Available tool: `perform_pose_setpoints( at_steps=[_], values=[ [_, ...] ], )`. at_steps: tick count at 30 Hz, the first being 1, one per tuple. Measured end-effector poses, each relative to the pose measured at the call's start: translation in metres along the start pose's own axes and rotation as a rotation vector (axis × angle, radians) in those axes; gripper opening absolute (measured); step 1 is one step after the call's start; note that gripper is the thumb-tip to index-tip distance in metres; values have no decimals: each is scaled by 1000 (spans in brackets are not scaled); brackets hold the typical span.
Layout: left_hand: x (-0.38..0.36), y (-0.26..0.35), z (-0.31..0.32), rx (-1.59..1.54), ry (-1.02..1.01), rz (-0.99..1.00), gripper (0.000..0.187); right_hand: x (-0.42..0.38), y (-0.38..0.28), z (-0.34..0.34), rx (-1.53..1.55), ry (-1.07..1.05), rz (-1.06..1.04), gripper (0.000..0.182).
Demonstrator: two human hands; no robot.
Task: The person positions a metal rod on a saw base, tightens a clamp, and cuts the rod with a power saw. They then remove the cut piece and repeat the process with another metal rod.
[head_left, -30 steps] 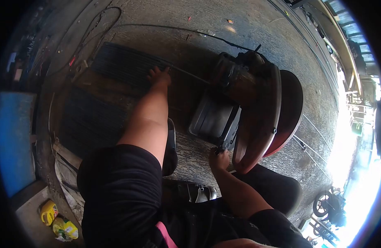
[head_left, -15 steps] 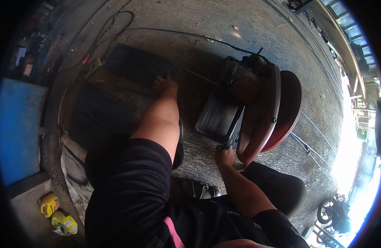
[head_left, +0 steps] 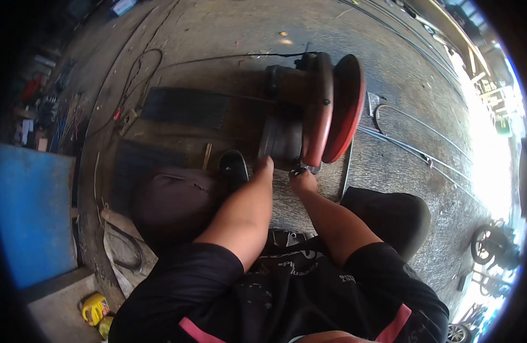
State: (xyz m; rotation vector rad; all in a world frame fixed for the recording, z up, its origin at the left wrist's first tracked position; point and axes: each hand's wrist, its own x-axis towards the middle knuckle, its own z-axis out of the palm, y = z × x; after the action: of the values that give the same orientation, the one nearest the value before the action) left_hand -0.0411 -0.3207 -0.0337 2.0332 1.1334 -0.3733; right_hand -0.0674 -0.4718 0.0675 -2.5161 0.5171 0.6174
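Mid-frame, I'm curling my right hand [head_left: 304, 182] round a dark metal handle [head_left: 299, 170], not seeing whether my left hand [head_left: 265, 166] is gripping. The red metal saw [head_left: 317, 123]'s looking heavy, stiff; I'm favouring its base [head_left: 284, 137].

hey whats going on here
A person crouches or sits over a machine on the floor, probably a cut-off saw. The right hand grips a dark part at its near end, just below the red guard. The left hand is at the near left corner of the base; its fingers can't be made out. Dark slats lie to the left.
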Motion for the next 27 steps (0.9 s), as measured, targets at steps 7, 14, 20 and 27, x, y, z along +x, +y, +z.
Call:
perform_pose_setpoints(
  at_steps=[7,14,20,27],
  values=[
    [-57,-22,3,-537,-991,-749,20,-18,-18,-32,-108,-176,-55,68],
    [-45,-9,68,-664,-1070,-778,21,-14,-22,-42,-118,-275,-22,70],
    [-40,-10,80,-731,-1045,-805,21,-2,-18,-43,-139,-354,-79,64],
    [-39,-14,84,-780,-1030,-818,22,4,-15,-36,-167,-360,-283,58]
  ],
)
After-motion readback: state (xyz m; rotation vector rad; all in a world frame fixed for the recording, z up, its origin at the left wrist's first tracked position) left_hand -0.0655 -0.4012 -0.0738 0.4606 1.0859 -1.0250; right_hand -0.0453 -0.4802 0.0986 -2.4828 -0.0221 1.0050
